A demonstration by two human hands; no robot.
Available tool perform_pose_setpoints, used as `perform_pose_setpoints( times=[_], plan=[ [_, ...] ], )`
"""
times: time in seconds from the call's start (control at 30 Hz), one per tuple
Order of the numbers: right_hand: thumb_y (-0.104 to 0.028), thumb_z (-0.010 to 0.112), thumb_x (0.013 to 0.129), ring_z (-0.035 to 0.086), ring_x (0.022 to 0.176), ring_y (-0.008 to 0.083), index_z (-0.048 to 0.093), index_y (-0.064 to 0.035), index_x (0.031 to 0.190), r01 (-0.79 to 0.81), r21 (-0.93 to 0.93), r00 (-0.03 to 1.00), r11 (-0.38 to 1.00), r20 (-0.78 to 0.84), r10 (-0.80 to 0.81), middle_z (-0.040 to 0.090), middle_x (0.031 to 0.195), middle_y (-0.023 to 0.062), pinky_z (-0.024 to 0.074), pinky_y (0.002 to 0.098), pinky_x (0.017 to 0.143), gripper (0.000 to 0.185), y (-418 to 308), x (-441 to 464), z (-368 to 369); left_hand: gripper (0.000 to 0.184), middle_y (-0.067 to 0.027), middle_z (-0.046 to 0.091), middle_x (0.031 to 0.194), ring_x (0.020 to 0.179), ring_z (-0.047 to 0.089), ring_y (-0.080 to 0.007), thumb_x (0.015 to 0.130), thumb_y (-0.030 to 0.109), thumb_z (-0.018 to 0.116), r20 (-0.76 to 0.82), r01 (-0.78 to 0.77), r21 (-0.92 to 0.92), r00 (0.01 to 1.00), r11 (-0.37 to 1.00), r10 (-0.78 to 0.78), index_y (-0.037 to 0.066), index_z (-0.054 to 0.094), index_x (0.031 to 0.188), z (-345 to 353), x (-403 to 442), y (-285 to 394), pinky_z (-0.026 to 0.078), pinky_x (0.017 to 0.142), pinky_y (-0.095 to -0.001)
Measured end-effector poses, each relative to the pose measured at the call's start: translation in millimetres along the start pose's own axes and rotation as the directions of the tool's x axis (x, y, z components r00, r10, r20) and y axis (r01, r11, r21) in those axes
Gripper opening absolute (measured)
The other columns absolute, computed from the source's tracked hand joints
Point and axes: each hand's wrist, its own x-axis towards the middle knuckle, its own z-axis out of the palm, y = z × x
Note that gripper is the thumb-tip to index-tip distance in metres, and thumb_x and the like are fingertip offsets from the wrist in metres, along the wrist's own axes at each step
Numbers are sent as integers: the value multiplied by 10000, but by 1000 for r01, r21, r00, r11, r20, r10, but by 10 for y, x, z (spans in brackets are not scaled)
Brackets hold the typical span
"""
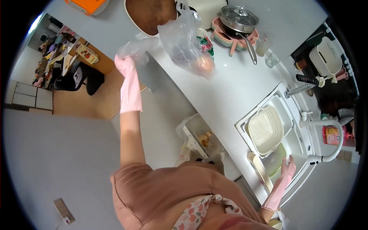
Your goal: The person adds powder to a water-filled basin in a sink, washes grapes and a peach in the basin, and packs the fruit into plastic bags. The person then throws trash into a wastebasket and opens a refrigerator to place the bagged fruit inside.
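Observation:
My left hand (125, 65), in a pink rubber glove, reaches out past the counter's far left edge, its fingers closed on a thin clear plastic bag (138, 52). Beside it on the counter lies a larger clear bag (180, 42) with a round orange-pink item inside. My right hand (288, 168), also in a pink glove, is over the white sink (301, 147), fingers apart, close to a pale green bowl (276, 168). Whether it touches the bowl is unclear. A cream colander (265, 130) sits in the sink beside that bowl.
A lidded pan (239, 19) rests on stacked pink trays (220, 34). Glasses (272, 60) stand at the wall. A white faucet (339, 142) arches over the sink's right side. Below the counter's front edge hangs an open bin (195, 140) with scraps. A cream board (260, 168) lies by the sink.

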Motion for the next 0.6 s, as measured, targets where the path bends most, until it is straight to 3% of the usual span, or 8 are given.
perform_pose_setpoints(
  times=[0.13,0.17,0.27,0.3,0.4,0.43,0.5,0.6],
  plan=[
    [-285,659,859,576,1135,343,557,-116,1299,-46,-9,999,999,-16,46,597,1220,208,440,409,985,482,-573,-501,-94,149,-90,659,770,660,642,-176,868,34,477,109,6,164,994,986,-24,-11,591,953,587,558,-415,531,645,-308],
    [-286,659,857,575,1137,343,558,-117,1298,-78,3,997,997,-23,79,597,1218,211,439,409,985,483,-693,-633,-141,211,-113,674,881,793,667,-220,830,107,567,175,41,225,981,973,-82,-10,590,1004,740,764,-762,532,762,-345],
    [-306,647,862,549,1174,340,537,-135,1321,-155,21,988,988,-24,156,572,1248,219,428,418,1000,502,-711,-939,-199,428,-154,651,1056,986,643,-277,783,239,673,273,-62,800,924,597,-270,-1,571,1122,1058,880,-1131,503,879,-384],
    [-314,643,864,544,1180,339,531,-138,1327,-194,23,981,981,-28,194,565,1258,219,426,421,1002,508,-761,-1050,-254,702,-182,599,1193,1117,587,-317,723,362,746,383,-163,818,869,551,-312,9,481,1269,1056,882,-1413,465,962,-404],
    [-359,621,874,530,1196,331,514,-140,1341,-280,-12,959,960,-45,279,547,1286,200,419,428,1009,527,-855,-1294,-370,886,-152,449,1415,1297,450,-271,736,299,755,514,-281,838,694,467,-505,4,289,1430,1077,872,-1421,395,1036,-388],
    [-369,617,876,522,1202,327,510,-140,1344,-290,-18,956,957,-48,289,541,1293,192,414,427,1014,532,-839,-1336,-374,908,-152,449,1416,1318,421,-267,744,278,748,568,-260,801,614,540,-548,12,245,1452,1063,958,-1397,378,1050,-386],
    [-374,604,884,507,1216,319,509,-129,1342,-283,2,957,959,-69,282,536,1295,182,404,426,1024,529,-749,-1394,-340,957,-153,447,1420,1361,363,-260,760,235,736,662,-186,729,439,659,-608,28,157,1494,1005,1147,-1218,343,1077,-382],
    [-373,596,887,495,1230,323,504,-119,1345,-253,14,963,967,-91,253,530,1305,190,403,428,1024,531,-787,-1368,-283,1008,-178,420,1437,1387,318,-248,769,131,724,701,232,597,314,768,-640,34,50,1512,731,1257,-876,315,1092,-381]
  ],
)
